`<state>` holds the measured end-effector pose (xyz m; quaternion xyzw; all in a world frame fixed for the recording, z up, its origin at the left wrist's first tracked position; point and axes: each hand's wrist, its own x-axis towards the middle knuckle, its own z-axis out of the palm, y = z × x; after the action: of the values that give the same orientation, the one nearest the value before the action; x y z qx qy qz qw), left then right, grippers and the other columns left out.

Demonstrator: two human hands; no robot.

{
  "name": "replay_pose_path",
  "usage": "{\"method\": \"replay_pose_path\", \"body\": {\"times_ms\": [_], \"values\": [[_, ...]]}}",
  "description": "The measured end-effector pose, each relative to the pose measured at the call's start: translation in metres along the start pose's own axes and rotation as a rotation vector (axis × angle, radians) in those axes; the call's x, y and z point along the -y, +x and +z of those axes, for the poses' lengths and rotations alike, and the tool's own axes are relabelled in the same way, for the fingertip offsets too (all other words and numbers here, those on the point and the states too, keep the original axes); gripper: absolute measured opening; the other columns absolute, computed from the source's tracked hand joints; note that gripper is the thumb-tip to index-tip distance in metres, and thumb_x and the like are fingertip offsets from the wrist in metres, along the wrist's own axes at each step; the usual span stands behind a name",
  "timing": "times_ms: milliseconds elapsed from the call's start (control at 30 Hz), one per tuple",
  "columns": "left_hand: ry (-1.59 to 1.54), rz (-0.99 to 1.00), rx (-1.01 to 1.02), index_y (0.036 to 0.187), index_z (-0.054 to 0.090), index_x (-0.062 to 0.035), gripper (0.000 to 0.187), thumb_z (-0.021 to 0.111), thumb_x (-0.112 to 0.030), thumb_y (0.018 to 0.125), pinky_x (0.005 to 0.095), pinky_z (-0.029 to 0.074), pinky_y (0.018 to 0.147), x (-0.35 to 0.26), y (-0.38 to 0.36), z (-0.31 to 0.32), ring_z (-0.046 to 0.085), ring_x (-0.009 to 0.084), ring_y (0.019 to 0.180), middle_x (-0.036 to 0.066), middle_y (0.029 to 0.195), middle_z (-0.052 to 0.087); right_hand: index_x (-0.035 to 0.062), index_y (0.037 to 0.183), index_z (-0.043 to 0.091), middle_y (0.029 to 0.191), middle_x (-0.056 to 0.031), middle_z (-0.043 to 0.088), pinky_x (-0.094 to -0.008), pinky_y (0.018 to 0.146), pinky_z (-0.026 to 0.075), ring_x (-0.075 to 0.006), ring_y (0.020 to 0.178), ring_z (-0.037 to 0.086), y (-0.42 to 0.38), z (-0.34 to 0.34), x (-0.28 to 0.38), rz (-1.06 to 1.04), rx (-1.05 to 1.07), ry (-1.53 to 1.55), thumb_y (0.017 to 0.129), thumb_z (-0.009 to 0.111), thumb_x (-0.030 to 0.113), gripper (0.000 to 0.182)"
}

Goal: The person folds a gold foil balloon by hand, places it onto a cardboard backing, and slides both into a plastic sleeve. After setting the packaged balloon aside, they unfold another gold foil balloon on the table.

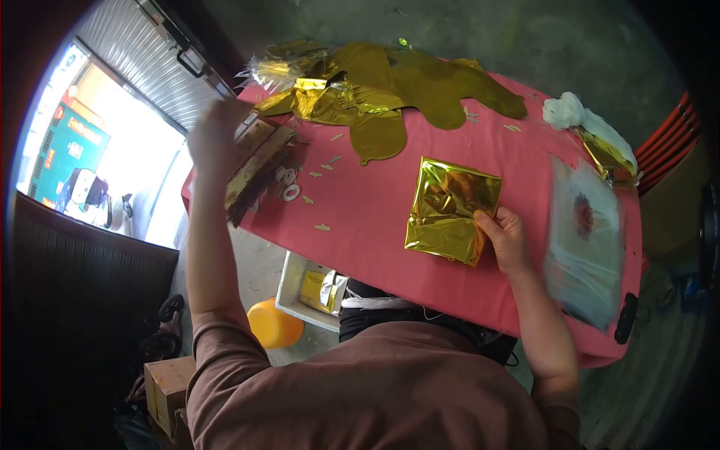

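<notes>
My right hand (504,234) pinches the lower right edge of a folded gold foil balloon (448,196), a shiny crinkled square held over the pink-covered table (360,217). My left hand (217,135) is raised at the table's left end, smeared by motion, so its fingers cannot be made out. It is nearest to an open cardboard box (259,169) with worn edges. Flat, uninflated gold foil balloons (420,82) lie spread along the far side of the table.
Small pale strips (322,227) and white rings (291,193) lie on the cloth. Clear plastic bags (585,236) rest at the right, below a white string bundle (564,111). A white foam box (289,289) and yellow bucket (274,324) stand below the table.
</notes>
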<state>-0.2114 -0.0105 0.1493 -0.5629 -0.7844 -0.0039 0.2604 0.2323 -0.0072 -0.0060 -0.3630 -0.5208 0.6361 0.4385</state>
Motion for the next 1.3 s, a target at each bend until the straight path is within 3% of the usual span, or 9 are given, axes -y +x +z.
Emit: {"method": "replay_pose_path", "body": {"times_ms": [67,200,267,300,500,667,800,1000,1300], "values": [[0.012,-0.272,-0.212,0.103,0.058,-0.0143,0.022,0.055,-0.027,0.084,0.0426,0.053,0.072,0.008,-0.010,-0.049,0.065,0.0319,0.087,0.013,0.092,0.066,0.0020,0.094,0.066,0.088,-0.0011,0.067,-0.0203,0.072,0.046,-0.0047,0.077,0.058,0.000,0.001,0.003,-0.004,-0.011,-0.001,0.090,0.060,0.010,0.010],[-0.436,-0.183,-0.748,0.107,0.060,-0.0103,0.020,0.053,-0.012,0.088,0.0348,0.052,0.064,0.012,-0.027,-0.096,0.065,0.0253,0.076,0.011,0.082,0.064,0.0026,0.095,0.065,0.089,-0.0013,0.067,-0.0210,0.072,0.045,-0.0054,0.078,0.058,-0.003,-0.003,0.017,-0.029,-0.071,0.062,0.091,0.060,0.011,0.011],[-0.658,-0.282,-0.543,0.112,0.059,-0.0094,0.023,0.054,-0.011,0.090,0.0351,0.050,0.060,-0.006,-0.030,-0.101,0.063,0.0243,0.070,0.012,0.079,0.062,0.0016,0.100,0.064,0.093,-0.0031,0.067,-0.0232,0.075,0.046,-0.0082,0.082,0.060,0.001,-0.016,0.019,0.012,0.024,0.126,0.091,0.058,0.012,0.014],[-0.352,0.029,-0.568,0.113,0.057,-0.0060,0.025,0.054,-0.019,0.092,0.0370,0.050,0.063,-0.006,-0.030,-0.080,0.062,0.0266,0.071,0.015,0.081,0.061,0.0009,0.101,0.064,0.094,-0.0044,0.067,-0.0239,0.075,0.048,-0.0092,0.082,0.061,0.000,-0.011,0.028,-0.034,-0.019,0.262,0.092,0.057,0.011,0.015],[-1.100,-0.003,-0.018,0.102,0.049,-0.0023,0.021,0.047,-0.020,0.091,0.0491,0.047,0.069,-0.146,-0.054,0.005,0.061,0.0436,0.080,0.027,0.082,0.061,0.0007,0.103,0.064,0.096,-0.0057,0.067,-0.0252,0.077,0.049,-0.0106,0.085,0.063,0.000,-0.009,0.039,-0.098,-0.122,0.452,0.092,0.058,0.013,0.018],[-1.132,-0.055,0.215,0.105,0.054,0.0002,0.024,0.051,-0.019,0.090,0.0431,0.048,0.076,-0.191,-0.073,0.074,0.063,0.0346,0.084,0.022,0.088,0.063,0.0037,0.102,0.065,0.098,-0.0038,0.067,-0.0274,0.081,0.048,-0.0110,0.088,0.061,0.001,-0.021,0.016,-0.055,0.030,0.234,0.092,0.058,0.014,0.016],[-1.042,0.042,0.395,0.104,0.059,0.0017,0.026,0.056,-0.019,0.088,0.0335,0.051,0.062,-0.149,-0.069,0.049,0.064,0.0217,0.067,0.016,0.080,0.064,0.0037,0.099,0.066,0.095,-0.0029,0.067,-0.0256,0.078,0.048,-0.0095,0.085,0.061,0.000,-0.016,0.020,-0.052,-0.035,0.238,0.092,0.058,0.015,0.015],[-0.666,-0.006,0.382,0.083,0.067,-0.0003,0.023,0.064,-0.023,0.079,0.0340,0.048,0.060,-0.054,-0.079,0.030,0.061,0.0195,0.060,0.010,0.065,0.062,0.0035,0.102,0.065,0.097,-0.0036,0.067,-0.0252,0.079,0.049,-0.0102,0.087,0.062,0.000,-0.015,0.020,-0.055,-0.010,0.263,0.092,0.058,0.014,0.016],[-0.443,0.046,0.248,0.081,0.066,-0.0053,0.026,0.063,-0.031,0.082,0.0392,0.049,0.069,-0.051,-0.104,0.056,0.062,0.0325,0.075,0.013,0.085,0.063,0.0041,0.099,0.066,0.096,-0.0032,0.067,-0.0255,0.078,0.050,-0.0100,0.086,0.062,0.002,-0.018,0.016,-0.047,-0.039,0.312,0.093,0.056,0.012,0.014]]}}
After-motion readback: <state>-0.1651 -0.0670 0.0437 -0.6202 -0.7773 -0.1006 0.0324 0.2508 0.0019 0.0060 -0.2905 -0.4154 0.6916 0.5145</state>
